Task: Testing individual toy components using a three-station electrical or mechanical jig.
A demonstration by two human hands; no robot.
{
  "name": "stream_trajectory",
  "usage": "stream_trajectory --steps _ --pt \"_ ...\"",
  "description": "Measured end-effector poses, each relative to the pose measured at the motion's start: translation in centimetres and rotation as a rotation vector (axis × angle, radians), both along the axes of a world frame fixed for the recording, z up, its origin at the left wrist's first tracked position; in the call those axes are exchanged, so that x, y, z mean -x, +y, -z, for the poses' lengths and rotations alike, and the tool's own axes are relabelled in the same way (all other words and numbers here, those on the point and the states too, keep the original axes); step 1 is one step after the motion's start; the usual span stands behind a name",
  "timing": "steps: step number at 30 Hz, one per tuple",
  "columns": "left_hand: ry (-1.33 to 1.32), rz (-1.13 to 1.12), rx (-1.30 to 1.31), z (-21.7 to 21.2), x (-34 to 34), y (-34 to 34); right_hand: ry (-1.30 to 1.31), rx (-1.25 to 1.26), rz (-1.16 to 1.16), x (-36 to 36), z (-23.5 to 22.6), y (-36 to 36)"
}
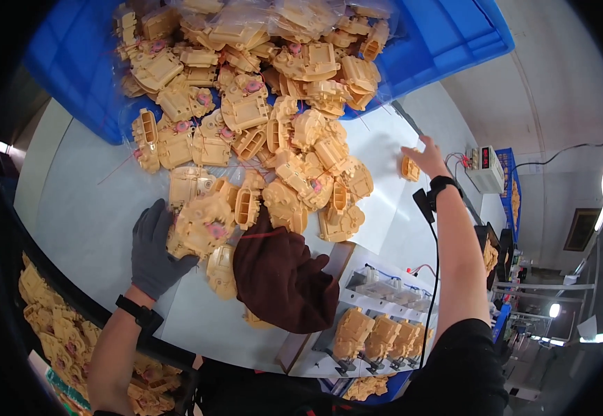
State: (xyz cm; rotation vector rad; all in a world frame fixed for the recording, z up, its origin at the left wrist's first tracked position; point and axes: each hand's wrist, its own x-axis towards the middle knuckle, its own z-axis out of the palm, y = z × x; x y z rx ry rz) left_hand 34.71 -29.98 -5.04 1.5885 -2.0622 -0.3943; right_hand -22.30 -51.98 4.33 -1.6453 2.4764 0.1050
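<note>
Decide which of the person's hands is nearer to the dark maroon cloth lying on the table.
Left. The grey-gloved left hand rests on the yellow plastic parts just left of the dark maroon cloth; the bare right hand reaches far beyond it, touching a lone yellow plastic part.

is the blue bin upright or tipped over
Tipped: the blue bin lies with its opening toward the table, and yellow plastic parts spill out across the white surface.

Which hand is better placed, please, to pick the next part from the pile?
Left. The gloved left hand already rests on a part at the edge of the pile. The bare right hand is off beside it, touching a lone part.
</note>
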Motion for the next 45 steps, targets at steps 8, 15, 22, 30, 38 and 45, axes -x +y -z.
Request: stream_trajectory --steps 8,15,22,30,38,45 --pt "-0.021 0.005 0.026 -0.5 -0.2 0.0 -0.230 -0.188 0.145 -2.8 2.6 2.8" --pt "-0.017 -0.010 -0.021 -1.3 0.2 -0.2 -1.251 -0.509 0.314 -7.5 -5.5 5.0" --pt "-0.006 -0.021 0.002 -1.5 -0.3 0.3 -1.329 -0.531 -0.072 -18.0 -11.3 7.6" --pt "0.029 -0.007 -0.017 -1.3 0.3 0.0 -0.657 0.139 -1.115 -28.3 -7.8 7.8" --pt "-0.018 -0.097 -0.077 -1.2 -1.9 1.6 -0.691 0.113 -0.837 -23.5 -11.1 9.3" --pt "0.069 -0.022 -0.091 -0.9 1.4 0.7 -0.559 0.239 -0.611 -8.7 -15.1 11.6"
